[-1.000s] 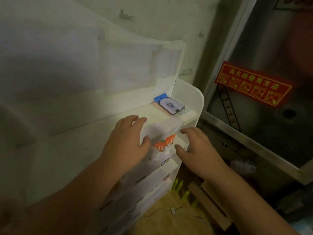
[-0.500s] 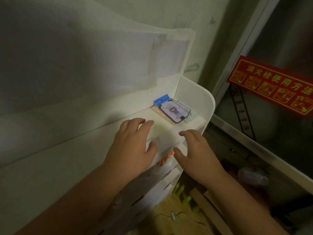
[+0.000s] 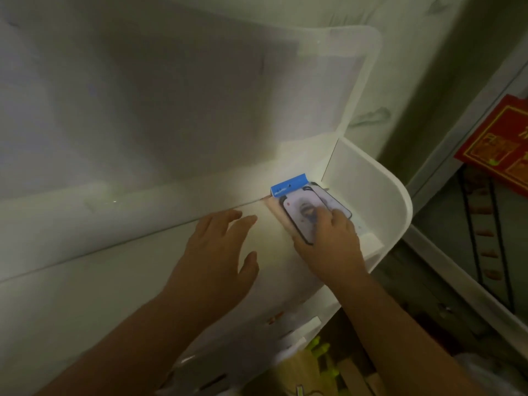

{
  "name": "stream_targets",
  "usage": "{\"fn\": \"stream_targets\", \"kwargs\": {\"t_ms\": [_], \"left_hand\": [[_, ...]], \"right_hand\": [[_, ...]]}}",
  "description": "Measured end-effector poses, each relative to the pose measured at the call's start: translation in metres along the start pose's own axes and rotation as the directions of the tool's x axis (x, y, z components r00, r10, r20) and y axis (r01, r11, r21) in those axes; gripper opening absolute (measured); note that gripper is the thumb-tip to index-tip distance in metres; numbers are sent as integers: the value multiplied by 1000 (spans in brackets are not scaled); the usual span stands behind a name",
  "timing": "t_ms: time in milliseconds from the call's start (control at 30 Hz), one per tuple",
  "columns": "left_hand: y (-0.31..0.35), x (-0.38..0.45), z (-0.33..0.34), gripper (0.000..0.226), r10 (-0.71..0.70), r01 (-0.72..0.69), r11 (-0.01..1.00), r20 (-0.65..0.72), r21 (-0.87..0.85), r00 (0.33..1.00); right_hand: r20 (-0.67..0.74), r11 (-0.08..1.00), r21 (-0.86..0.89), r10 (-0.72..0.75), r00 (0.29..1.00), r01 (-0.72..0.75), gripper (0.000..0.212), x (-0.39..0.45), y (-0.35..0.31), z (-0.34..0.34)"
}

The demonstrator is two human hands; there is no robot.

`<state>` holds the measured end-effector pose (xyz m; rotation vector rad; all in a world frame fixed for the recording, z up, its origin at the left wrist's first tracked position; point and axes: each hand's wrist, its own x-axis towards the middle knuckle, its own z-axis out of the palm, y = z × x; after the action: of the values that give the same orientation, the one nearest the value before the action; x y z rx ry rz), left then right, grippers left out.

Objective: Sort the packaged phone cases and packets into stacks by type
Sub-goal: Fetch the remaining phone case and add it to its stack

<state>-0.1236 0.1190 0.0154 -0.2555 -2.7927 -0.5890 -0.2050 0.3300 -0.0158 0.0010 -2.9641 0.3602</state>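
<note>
A small stack of packets lies at the right end of the white shelf's top tier (image 3: 371, 192). On top is a packaged phone case (image 3: 300, 211) with a black rim and a pale printed back. A packet with a blue header card (image 3: 287, 187) lies under it, and a pinkish packet (image 3: 278, 215) at the bottom. My right hand (image 3: 331, 241) rests on the near end of the phone case, fingers curled over it. My left hand (image 3: 217, 252) hovers flat and spread over the bare shelf surface, left of the stack, holding nothing.
A translucent white panel (image 3: 328, 67) stands behind the shelf against the wall. Lower tiers (image 3: 297, 330) hold more white packets. A metal frame with a red sign (image 3: 497, 150) is to the right. Wooden pieces (image 3: 351, 375) lie on the floor below.
Both hands left the front edge of the tier. My right hand reached forward onto the phone case stack. My left hand moved up over the shelf top. The view tilted closer.
</note>
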Motion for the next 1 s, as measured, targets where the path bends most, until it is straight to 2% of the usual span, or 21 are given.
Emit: {"fn": "stream_targets", "kwargs": {"t_ms": [100,167,333,500,633,700,833,900,1000], "left_hand": [[13,24,13,59,-45,45,998,6,40,999],[18,38,21,59,-78,78,995,1,62,997],[34,55,41,59,-152,151,985,11,78,988],[52,71,59,60,-192,190,978,11,91,981],[60,76,69,58,-209,207,973,5,105,978],[60,77,72,57,-214,213,971,-1,111,977],[63,81,74,57,-232,231,967,-2,107,973],[67,81,75,57,-259,258,960,-7,105,966],[70,83,79,58,-367,367,921,-21,132,930]], "right_hand": [[49,998,-58,-28,998,31,96,36,20,12],[63,995,-56,-73,995,76,106,54,29,17],[78,986,13,-167,983,167,106,78,46,22],[188,955,277,-158,969,102,102,94,68,19],[204,926,363,-188,961,104,106,96,80,13],[161,933,330,-206,965,144,106,94,81,11],[42,958,150,-253,967,244,112,87,83,3],[53,948,232,-235,971,217,109,87,86,-4],[125,850,515,-203,971,111,108,90,89,-13]]}}
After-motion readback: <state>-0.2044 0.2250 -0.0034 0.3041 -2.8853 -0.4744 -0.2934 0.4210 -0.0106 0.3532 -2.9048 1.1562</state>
